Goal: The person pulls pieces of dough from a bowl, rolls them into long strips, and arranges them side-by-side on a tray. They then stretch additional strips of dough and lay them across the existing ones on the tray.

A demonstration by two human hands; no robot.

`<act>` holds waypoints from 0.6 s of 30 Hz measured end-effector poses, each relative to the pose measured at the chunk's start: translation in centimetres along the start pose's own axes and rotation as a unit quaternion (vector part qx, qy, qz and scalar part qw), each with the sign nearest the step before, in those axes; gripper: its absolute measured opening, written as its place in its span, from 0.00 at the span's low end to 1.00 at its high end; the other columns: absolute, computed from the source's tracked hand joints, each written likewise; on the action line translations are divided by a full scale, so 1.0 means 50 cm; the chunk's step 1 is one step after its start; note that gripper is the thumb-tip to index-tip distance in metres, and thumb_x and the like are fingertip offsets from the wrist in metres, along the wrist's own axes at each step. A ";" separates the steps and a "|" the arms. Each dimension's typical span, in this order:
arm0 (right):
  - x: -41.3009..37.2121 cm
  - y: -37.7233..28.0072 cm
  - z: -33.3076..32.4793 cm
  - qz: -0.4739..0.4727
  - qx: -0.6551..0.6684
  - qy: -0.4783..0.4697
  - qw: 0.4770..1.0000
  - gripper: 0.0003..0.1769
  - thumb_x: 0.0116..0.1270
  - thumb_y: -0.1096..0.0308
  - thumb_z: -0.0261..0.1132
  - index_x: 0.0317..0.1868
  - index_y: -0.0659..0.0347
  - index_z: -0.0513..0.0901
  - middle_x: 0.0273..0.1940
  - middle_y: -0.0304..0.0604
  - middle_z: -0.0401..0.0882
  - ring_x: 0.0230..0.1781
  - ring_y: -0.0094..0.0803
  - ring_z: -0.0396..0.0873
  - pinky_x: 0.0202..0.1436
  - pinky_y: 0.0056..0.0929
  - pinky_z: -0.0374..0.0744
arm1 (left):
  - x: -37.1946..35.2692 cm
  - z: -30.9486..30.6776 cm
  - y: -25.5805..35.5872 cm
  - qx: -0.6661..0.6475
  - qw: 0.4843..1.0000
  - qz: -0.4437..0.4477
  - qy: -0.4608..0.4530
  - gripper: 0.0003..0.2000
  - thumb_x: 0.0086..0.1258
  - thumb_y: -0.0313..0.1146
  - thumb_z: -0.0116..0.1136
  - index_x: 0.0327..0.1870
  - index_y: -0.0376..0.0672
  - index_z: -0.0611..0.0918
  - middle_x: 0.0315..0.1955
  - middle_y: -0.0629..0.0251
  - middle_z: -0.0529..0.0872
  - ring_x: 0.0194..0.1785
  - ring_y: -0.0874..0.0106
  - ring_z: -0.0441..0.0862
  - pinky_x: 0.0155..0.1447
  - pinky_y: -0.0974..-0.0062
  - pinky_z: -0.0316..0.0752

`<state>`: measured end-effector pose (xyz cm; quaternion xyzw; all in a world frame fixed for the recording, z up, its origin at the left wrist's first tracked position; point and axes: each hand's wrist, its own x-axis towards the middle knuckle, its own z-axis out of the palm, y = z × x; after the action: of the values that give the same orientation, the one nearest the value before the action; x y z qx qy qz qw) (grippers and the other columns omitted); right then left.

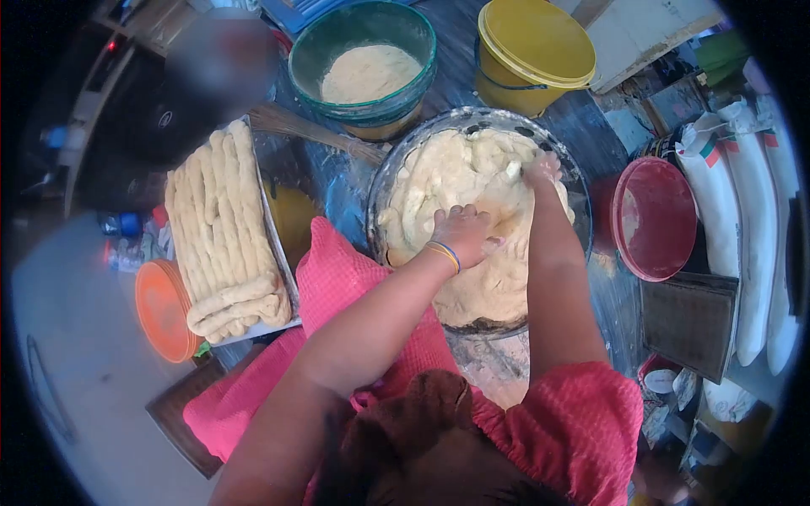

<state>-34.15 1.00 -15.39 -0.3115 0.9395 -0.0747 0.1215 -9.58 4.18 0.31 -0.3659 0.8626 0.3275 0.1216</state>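
A broad mass of pale dough (468, 173) fills a large round dark-rimmed basin (377, 190) in front of me. My left hand (462, 232), a yellow and blue band at its wrist, rests on the middle of the dough with its thumb apart from the bent fingers. Farther out, my right hand (542, 169) presses into the dough near the basin's right side. Its fingers are curled into the dough and partly hidden, with a lighter lump beside the thumb.
Dough strips (219, 228) lie on a tray at left, above orange lids (162, 308). Behind stand a green tub (304, 84) holding a pale floury material and a lidded yellow bucket (540, 42). A red bucket (654, 219) and white sacks (717, 211) are at right.
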 end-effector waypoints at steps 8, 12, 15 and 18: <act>-0.131 0.048 -0.001 -0.090 0.308 0.102 0.942 0.13 0.49 0.70 0.65 0.36 0.63 0.75 0.35 0.51 0.77 0.37 0.45 0.76 0.42 0.34 0.73 | 0.007 -0.011 0.010 0.005 1.000 -0.011 -0.013 0.25 0.63 0.55 0.47 0.52 0.46 0.75 0.50 0.57 0.74 0.57 0.60 0.68 0.57 0.54 0.57; -0.245 0.125 -0.009 -0.044 0.499 0.088 0.861 0.07 0.51 0.77 0.61 0.29 0.62 0.71 0.28 0.38 0.70 0.29 0.25 0.69 0.36 0.24 0.71 | 0.006 -0.007 0.011 0.005 1.000 -0.004 -0.029 0.25 0.63 0.55 0.47 0.52 0.45 0.74 0.50 0.56 0.74 0.56 0.60 0.69 0.57 0.55 0.58; -0.336 0.134 -0.087 -0.100 0.537 0.133 0.827 0.09 0.50 0.80 0.61 0.28 0.61 0.70 0.28 0.38 0.71 0.30 0.25 0.69 0.38 0.24 0.71 | 0.012 0.009 0.005 0.009 0.998 -0.002 -0.058 0.27 0.61 0.54 0.51 0.55 0.46 0.72 0.52 0.58 0.73 0.58 0.60 0.68 0.58 0.56 0.59; -0.417 0.114 -0.182 -0.118 0.625 0.127 0.761 0.11 0.49 0.82 0.62 0.28 0.60 0.68 0.31 0.38 0.70 0.31 0.24 0.69 0.39 0.25 0.70 | 0.022 0.039 -0.001 -0.001 0.996 0.069 -0.054 0.30 0.58 0.50 0.56 0.60 0.45 0.68 0.56 0.57 0.70 0.61 0.57 0.65 0.61 0.60 0.61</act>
<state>-23.70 18.69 -4.12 -0.2628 0.6470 -0.6979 0.1590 -10.37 4.79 -1.68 -0.2877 0.8774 0.3555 0.1448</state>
